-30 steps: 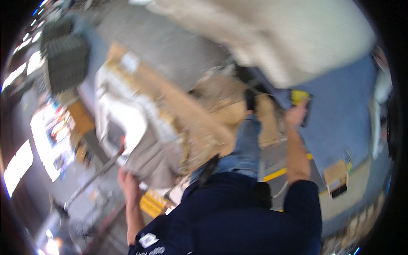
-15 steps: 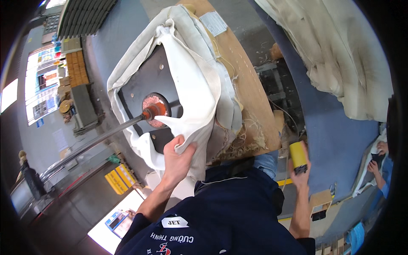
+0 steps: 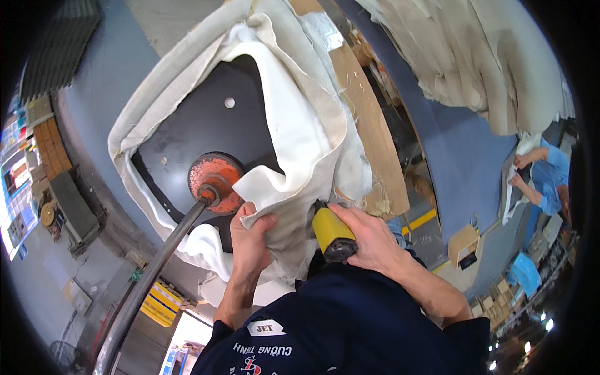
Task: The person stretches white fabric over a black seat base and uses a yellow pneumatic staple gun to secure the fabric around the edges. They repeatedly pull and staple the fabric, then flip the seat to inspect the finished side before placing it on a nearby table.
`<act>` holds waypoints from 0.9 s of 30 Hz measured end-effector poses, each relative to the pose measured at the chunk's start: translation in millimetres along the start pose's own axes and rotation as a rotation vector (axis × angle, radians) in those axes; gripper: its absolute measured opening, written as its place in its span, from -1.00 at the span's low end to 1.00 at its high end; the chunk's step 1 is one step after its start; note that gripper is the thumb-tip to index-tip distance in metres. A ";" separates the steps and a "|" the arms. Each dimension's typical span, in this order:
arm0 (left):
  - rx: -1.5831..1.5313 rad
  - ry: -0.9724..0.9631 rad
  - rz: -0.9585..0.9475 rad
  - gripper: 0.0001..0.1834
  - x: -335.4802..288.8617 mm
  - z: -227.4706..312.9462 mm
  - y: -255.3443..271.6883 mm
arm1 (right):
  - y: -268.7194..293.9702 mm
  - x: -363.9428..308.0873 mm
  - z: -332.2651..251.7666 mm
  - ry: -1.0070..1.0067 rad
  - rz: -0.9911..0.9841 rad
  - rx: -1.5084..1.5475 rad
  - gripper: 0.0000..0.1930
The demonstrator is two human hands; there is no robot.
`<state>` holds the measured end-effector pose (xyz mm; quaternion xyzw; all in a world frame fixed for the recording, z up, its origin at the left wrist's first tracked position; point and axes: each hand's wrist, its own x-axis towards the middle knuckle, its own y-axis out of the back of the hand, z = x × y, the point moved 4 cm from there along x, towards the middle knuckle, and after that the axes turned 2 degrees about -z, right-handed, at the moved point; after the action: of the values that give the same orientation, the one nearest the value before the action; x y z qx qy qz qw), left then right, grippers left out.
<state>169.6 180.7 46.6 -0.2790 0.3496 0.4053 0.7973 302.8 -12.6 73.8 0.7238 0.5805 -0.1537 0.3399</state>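
A cushion-like piece covered in light fabric lies underside up, its cover folded round a black panel. White padding shows inside the folded edge. An orange-red disc on a metal rod rests against the panel. My left hand pinches the loose cover edge just below the disc. In my right hand is a yellow-and-black hand tool. Its narrow black nose is at the fabric, to the right of my left hand; whether it touches, I cannot tell.
A wooden board lies beneath the piece on the right. Beyond it, pale fabric is heaped over a blue surface. Another person's hands work on white material at far right. A yellow box stands lower left.
My right hand has brought the yellow-and-black tool from the right side to the fabric beside my left hand. The left hand keeps its pinch on the cover. The view has shifted closer.
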 end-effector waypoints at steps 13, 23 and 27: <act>0.562 -0.425 0.097 -0.82 18.5 -16.8 41.2 | 35.7 -6.3 8.6 -0.050 0.093 0.073 -0.28; 1.527 -1.210 0.388 -0.66 -62.2 2.6 -30.2 | 19.1 3.2 59.0 0.064 -0.186 0.050 -0.30; 1.552 -1.187 0.319 -0.70 -44.4 -35.4 -74.9 | 15.8 9.9 93.8 0.095 -0.269 0.046 -0.35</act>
<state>201.9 96.2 72.3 0.6194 0.0957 0.2407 0.7411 336.6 -69.7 5.0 0.6535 0.6840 -0.1769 0.2716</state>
